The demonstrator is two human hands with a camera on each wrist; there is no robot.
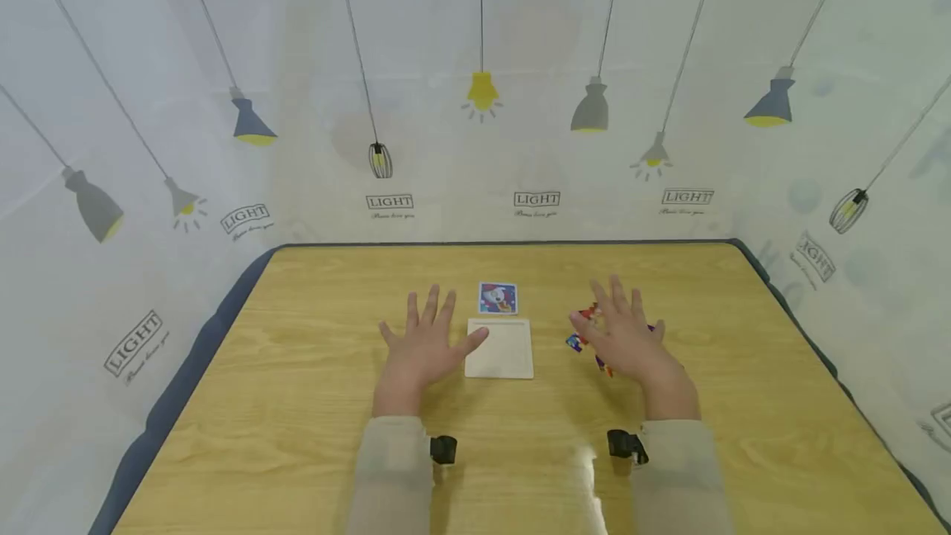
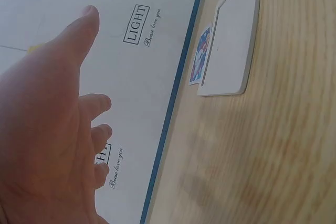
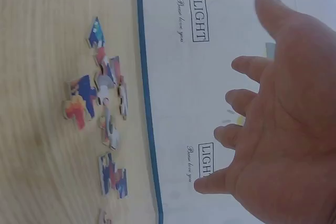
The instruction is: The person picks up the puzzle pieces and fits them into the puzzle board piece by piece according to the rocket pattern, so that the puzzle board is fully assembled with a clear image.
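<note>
Both hands hover over the wooden table with fingers spread, holding nothing. My left hand [image 1: 423,349] is beside a white square puzzle tray [image 1: 499,357], its thumb overlapping the tray's left edge in the head view. Just behind the tray lies a small square picture card [image 1: 498,298] showing a white cartoon figure on purple and blue. Over on the right, my right hand [image 1: 626,337] is above several loose jigsaw pieces [image 3: 81,100], partly hiding them in the head view. The right wrist view shows these colourful pieces scattered on the table, apart from the hand.
The wood-grain table [image 1: 297,469] has a dark blue edge at the back and sides. A pale curtain [image 1: 446,7] printed with hanging lamps and the word LIGHT surrounds it. Black straps [image 1: 443,449] show at the wrists beside the light sleeves [image 1: 390,477].
</note>
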